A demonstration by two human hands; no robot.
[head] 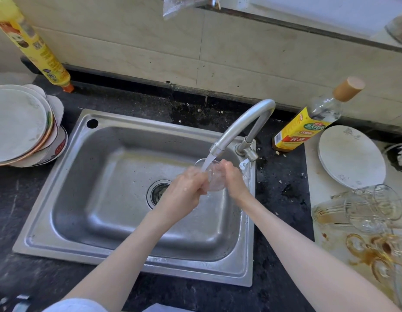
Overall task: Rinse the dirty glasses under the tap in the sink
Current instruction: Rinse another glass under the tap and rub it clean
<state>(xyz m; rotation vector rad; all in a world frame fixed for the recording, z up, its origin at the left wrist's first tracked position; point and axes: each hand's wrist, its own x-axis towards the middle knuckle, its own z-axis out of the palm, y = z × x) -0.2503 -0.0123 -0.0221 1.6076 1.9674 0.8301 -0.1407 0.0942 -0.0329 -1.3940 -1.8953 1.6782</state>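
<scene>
A: Nearest first: where did the hands stand?

B: Both were over the sink (67, 176), toward its 2 o'clock corner. The left hand (186, 190) and right hand (232, 179) each curled round one glass (214, 180), gripping it from 9 and 3 o'clock.

A: And how did the glass lie?

B: On its side, I judged, long axis running from 6 to 12 o'clock, mouth away from the person. The stream (207, 163) from the tap (240, 124) struck it at its far end, just past the fingertips.

A: So what did the next move hinge on?

B: On that tilt. The mouth had to meet the water, which lay at 12 o'clock from both hands. More glasses (366, 210) waited on the table (283, 199) at 3 o'clock, nearer the right hand.
</scene>
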